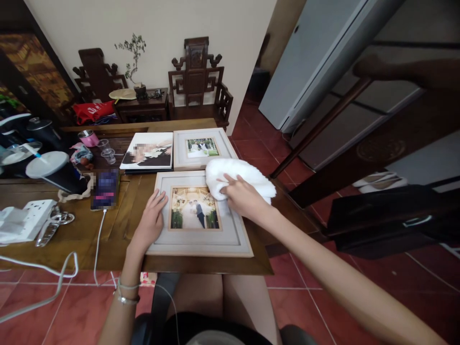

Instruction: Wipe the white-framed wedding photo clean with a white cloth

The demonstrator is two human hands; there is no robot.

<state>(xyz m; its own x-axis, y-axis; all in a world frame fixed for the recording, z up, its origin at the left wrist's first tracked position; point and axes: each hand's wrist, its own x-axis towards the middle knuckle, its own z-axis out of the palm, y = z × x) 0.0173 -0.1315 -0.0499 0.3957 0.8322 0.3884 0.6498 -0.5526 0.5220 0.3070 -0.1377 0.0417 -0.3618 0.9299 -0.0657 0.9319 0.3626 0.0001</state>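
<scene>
Frame [196,211] flat by near edge of worktop [131,206], probably stiff, fairly light and breakable-faced, best held by 2 opposite edges, with left hand [153,223] spread loosely on its left border, gripping nothing, and right hand [244,196] curled, holding soft cloth [253,171] over its upper right corner.

Bare hands [153,218], pale bangle [125,287], dark silver-trimmed bracelet [126,301], black clothing [196,322]
</scene>
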